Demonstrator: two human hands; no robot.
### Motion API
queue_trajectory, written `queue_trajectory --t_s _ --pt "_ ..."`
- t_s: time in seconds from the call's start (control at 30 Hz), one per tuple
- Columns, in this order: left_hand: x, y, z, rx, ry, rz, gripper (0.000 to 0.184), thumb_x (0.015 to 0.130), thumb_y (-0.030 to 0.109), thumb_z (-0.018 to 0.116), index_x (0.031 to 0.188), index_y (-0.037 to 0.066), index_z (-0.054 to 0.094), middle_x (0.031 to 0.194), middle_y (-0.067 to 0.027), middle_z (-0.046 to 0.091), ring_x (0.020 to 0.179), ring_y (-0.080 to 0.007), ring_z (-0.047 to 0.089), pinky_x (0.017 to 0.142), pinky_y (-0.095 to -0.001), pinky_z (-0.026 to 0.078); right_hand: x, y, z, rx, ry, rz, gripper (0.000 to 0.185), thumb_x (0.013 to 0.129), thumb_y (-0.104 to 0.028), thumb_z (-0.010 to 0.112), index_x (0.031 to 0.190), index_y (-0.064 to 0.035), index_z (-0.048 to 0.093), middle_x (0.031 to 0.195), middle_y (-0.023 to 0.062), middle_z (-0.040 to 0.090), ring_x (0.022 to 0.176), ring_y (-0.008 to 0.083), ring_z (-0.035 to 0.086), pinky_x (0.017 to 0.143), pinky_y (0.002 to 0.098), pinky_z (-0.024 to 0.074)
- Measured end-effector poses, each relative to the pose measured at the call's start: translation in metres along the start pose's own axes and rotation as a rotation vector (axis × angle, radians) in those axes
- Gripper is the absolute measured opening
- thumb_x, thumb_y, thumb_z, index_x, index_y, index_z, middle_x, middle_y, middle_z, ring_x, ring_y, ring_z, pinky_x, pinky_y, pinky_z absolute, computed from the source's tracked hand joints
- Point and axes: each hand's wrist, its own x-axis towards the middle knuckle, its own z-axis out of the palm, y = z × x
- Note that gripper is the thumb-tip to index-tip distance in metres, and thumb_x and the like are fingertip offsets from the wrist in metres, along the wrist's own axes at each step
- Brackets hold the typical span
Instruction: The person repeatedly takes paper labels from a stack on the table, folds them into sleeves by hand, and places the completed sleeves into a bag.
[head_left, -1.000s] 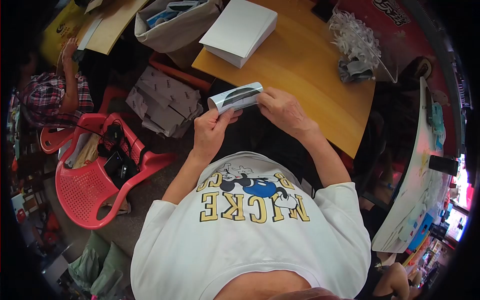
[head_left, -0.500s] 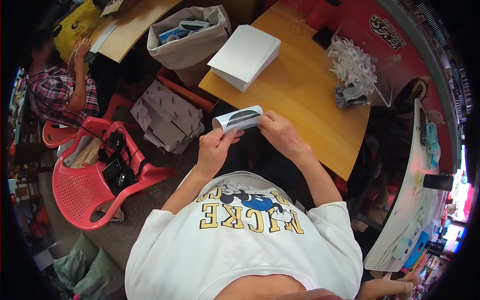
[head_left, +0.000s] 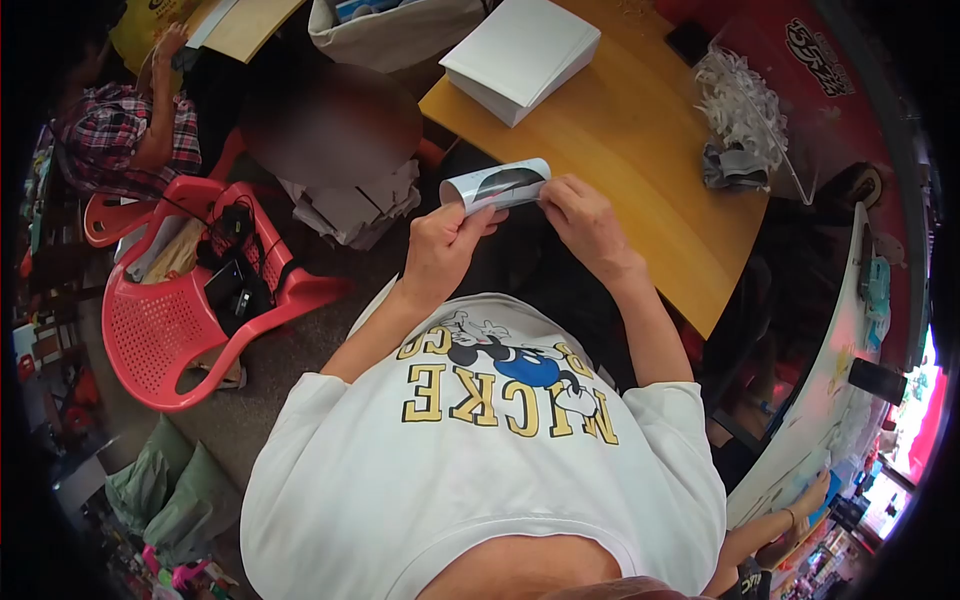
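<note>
Left hand (head_left: 437, 252) is pinching the near left side of a curled glossy printed sheet (head_left: 502, 184) between thumb and fingers; right hand (head_left: 592, 230) is gripping its right end with bent fingers. Hands are sitting apart, the sheet spanning the gap between them and showing a dark rounded shape on its face. Wooden table (head_left: 650, 190) is extending just beyond the hands and off to their right, and a stack of white sheets (head_left: 520, 55) is resting on it, ahead of them. Farther right, a heap of white strips (head_left: 738, 105) is lying beside a grey cloth (head_left: 735, 168). Left of the left hand, a partly blurred grey pile (head_left: 350, 212) is sitting; farther left, a red plastic armchair (head_left: 160, 330) is holding black cables (head_left: 235, 222). Far left, a person in a plaid shirt (head_left: 115, 130) is showing past the armchair.
</note>
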Motion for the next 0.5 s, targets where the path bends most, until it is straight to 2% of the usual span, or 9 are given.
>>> queue_trajectory --t_s 0.17,0.27,0.33,0.37,0.43,0.5 --pt "0.000 -0.007 -0.002 0.114 -0.007 0.083 0.016 0.089 0.006 0.057 0.090 -0.009 0.062 0.086 -0.0171 0.068 0.080 -0.0184 0.068 0.065 -0.0262 0.054 0.002 -0.005 0.001 0.051 0.013 0.076 0.013 0.075 0.003 0.061 0.085 -0.0021 0.054 0.080 0.0129 0.054 0.074 0.0296 0.057 0.065 0.0333 0.0472" --pt "0.001 -0.007 -0.004 0.176 0.009 0.177 0.014 0.088 0.006 0.058 0.090 -0.007 0.062 0.084 -0.0165 0.068 0.075 -0.0215 0.069 0.061 -0.0269 0.053 0.002 -0.003 0.002 0.044 0.020 0.083 0.013 0.075 0.003 0.062 0.084 -0.0023 0.054 0.076 0.0106 0.051 0.071 0.0246 0.056 0.062 0.0299 0.0456" --pt "0.002 -0.010 -0.008 0.304 0.001 0.314 0.012 0.086 0.005 0.059 0.092 -0.005 0.063 0.084 -0.0157 0.068 0.073 -0.0246 0.068 0.059 -0.0276 0.052 0.003 -0.007 -0.005 0.274 -0.012 0.249 0.010 0.080 0.001 0.063 0.087 -0.0018 0.056 0.076 0.0042 0.053 0.071 0.0137 0.055 0.062 0.0250 0.0445" --pt "0.003 -0.009 -0.010 0.304 0.004 0.311 0.012 0.086 0.005 0.059 0.092 -0.005 0.063 0.084 -0.0157 0.068 0.073 -0.0246 0.068 0.059 -0.0276 0.052 0.002 -0.004 -0.007 0.275 -0.016 0.248 0.010 0.080 0.001 0.063 0.087 -0.0018 0.056 0.076 0.0042 0.053 0.071 0.0137 0.055 0.062 0.0250 0.0445" --pt "0.004 -0.006 -0.013 0.315 0.029 0.434 0.014 0.084 0.004 0.062 0.096 -0.003 0.064 0.085 -0.0150 0.067 0.072 -0.0269 0.067 0.058 -0.0284 0.051 -0.001 0.006 -0.015 0.624 -0.001 0.496 0.007 0.085 -0.003 0.062 0.091 -0.0009 0.060 0.081 -0.0011 0.057 0.075 0.0061 0.053 0.066 0.0208 0.0437" --pt "0.005 -0.004 -0.017 0.372 0.003 0.468 0.016 0.083 0.004 0.064 0.098 -0.002 0.064 0.086 -0.0151 0.067 0.072 -0.0267 0.067 0.059 -0.0287 0.052 0.000 0.013 -0.020 0.687 0.043 0.492 0.010 0.087 -0.007 0.061 0.094 0.0002 0.063 0.085 -0.0014 0.060 0.079 0.0049 0.053 0.071 0.0192 0.0439"
